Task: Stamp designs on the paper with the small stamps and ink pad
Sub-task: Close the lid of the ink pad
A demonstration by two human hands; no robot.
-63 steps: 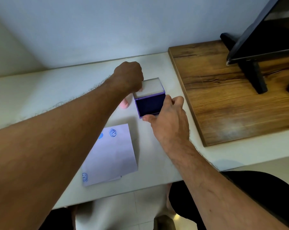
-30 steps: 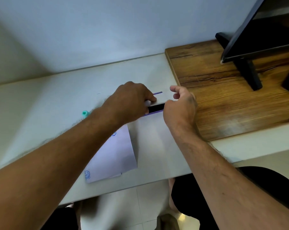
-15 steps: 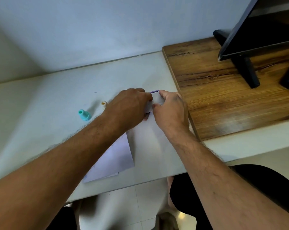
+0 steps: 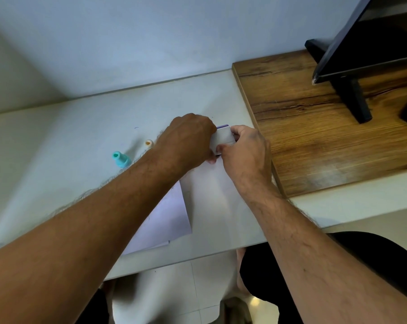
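Note:
The ink pad (image 4: pixel 223 137), a small white box with a purple edge, lies closed on the white desk (image 4: pixel 57 148). My left hand (image 4: pixel 188 141) grips its left side and my right hand (image 4: pixel 244 153) pinches its right side. A white sheet of paper (image 4: pixel 167 218) lies nearer to me, mostly hidden under my left forearm. A teal stamp (image 4: pixel 120 159) stands on the desk to the left of my hands. Beside it, a white stamp (image 4: pixel 148 144) with an orange top peeks out at my left wrist.
A raised wooden board (image 4: pixel 314 127) borders the desk on the right and carries a black monitor (image 4: pixel 370 36) on a stand. The wall runs along the back. The desk's front edge is close, with my legs and the tiled floor below it.
The ink pad lid stood open two seconds ago; both hands have folded it down and it is now closed. The teal and white stamps have come into view on the left.

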